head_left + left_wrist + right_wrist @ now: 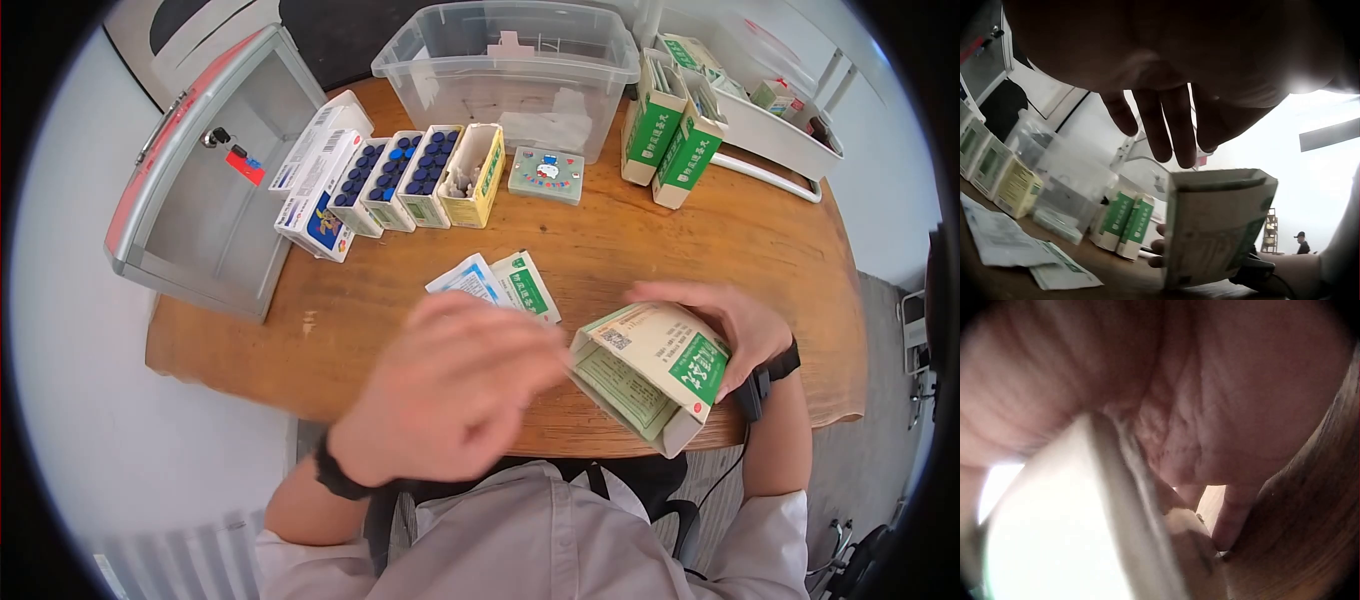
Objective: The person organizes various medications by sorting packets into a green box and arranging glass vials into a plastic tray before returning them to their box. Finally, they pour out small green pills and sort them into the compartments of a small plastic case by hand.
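The right hand [725, 325] grips a green and white box [665, 365] tilted over the table's front edge, its open end facing left with papers or packets inside. In the left wrist view the same box [1213, 231] stands below the left fingers. Blurred in the head view, the left hand [455, 385] hovers just left of the box's open end; its fingers [1179, 125] hang extended, holding nothing visible. Behind that hand lie a blue and white packet [472, 277] and a green and white packet [526, 285]. The right palm [1210, 406] lies against the box [1054, 525] in the right wrist view.
At the back are a clear plastic bin [510, 90], a patterned flat case [546, 175] and two upright green boxes [690, 155]. Several boxes of blue-capped vials [430, 165], a yellow box [477, 190] and a grey-framed clear case [215, 170] stand to the left. A white tray [780, 130] is back right.
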`<move>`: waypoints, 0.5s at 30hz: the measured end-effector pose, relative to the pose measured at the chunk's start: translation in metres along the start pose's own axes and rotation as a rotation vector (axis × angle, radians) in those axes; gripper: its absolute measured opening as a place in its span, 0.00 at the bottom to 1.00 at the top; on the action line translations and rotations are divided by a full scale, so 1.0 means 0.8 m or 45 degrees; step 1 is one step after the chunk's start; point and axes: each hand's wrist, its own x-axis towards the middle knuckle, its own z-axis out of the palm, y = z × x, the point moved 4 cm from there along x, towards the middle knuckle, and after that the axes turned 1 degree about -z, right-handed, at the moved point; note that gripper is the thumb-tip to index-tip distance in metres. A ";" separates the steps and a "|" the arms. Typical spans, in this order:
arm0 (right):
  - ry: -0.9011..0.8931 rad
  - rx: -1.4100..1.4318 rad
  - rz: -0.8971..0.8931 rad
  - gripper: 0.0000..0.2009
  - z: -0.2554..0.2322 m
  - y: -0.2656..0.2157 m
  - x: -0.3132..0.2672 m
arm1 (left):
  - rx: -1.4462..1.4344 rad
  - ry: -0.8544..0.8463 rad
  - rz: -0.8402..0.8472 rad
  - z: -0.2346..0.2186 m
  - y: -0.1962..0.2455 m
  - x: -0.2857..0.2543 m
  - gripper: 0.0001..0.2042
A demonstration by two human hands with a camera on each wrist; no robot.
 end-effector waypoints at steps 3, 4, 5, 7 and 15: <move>-0.025 -0.038 0.010 0.67 0.000 0.000 0.000 | 0.120 -0.131 -0.298 -0.014 -0.043 -0.031 0.26; -0.021 -0.029 0.012 0.68 0.000 0.000 0.000 | 0.158 -0.293 -0.424 -0.011 -0.057 -0.047 0.32; -0.018 -0.029 0.014 0.68 -0.001 0.002 0.001 | 0.193 -0.459 -0.545 -0.009 -0.067 -0.062 0.38; -0.015 0.004 -0.029 0.67 -0.003 0.004 0.000 | 0.208 -0.541 -0.498 -0.019 -0.059 -0.085 0.42; -0.035 -0.015 -0.043 0.67 -0.002 0.002 0.003 | 0.283 -0.337 -0.154 0.017 0.023 -0.149 0.14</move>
